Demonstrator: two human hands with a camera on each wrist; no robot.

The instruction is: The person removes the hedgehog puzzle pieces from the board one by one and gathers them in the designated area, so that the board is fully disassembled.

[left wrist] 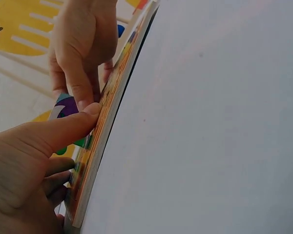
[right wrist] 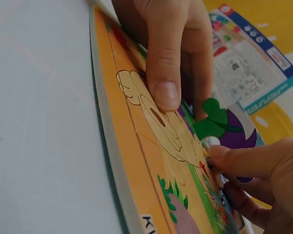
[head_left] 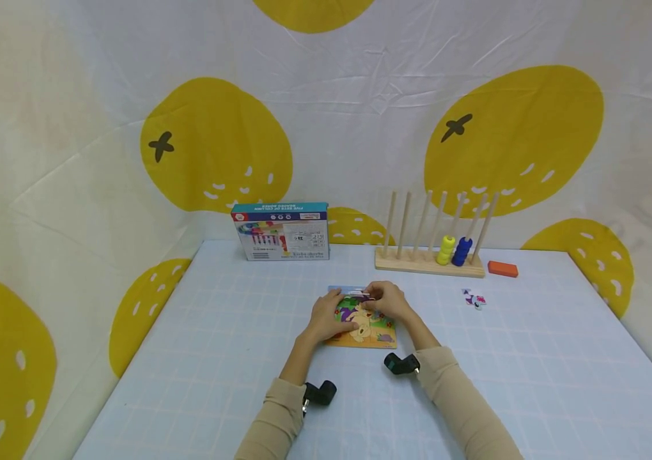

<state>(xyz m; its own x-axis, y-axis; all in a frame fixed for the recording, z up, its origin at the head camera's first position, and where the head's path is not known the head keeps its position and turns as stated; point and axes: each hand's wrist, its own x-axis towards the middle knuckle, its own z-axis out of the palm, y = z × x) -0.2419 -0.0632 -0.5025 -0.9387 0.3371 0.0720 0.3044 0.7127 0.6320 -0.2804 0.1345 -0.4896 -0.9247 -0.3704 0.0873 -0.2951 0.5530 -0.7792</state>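
Observation:
A jigsaw puzzle board (head_left: pixel 380 342) with an orange border and a cream-coloured cartoon animal lies on the table. My left hand (head_left: pixel 324 317) rests on its left side, the thumb laid straight across the picture. Near the board's top, my right hand (head_left: pixel 392 300) pinches a purple and green puzzle piece (right wrist: pixel 241 129) between thumb and fingers. In the right wrist view that piece stands tilted up from the board, close to the left hand's fingertips. Loose puzzle pieces (head_left: pixel 478 301) lie on the table to the right of the board.
At the back left stands a toy box (head_left: pixel 282 233). A wooden peg rack (head_left: pixel 418 265) at the back right carries yellow beads (head_left: pixel 445 250) and blue beads (head_left: pixel 461 252) on two pegs. An orange block (head_left: pixel 502 269) lies beside the rack. Patterned cloth hangs behind the table.

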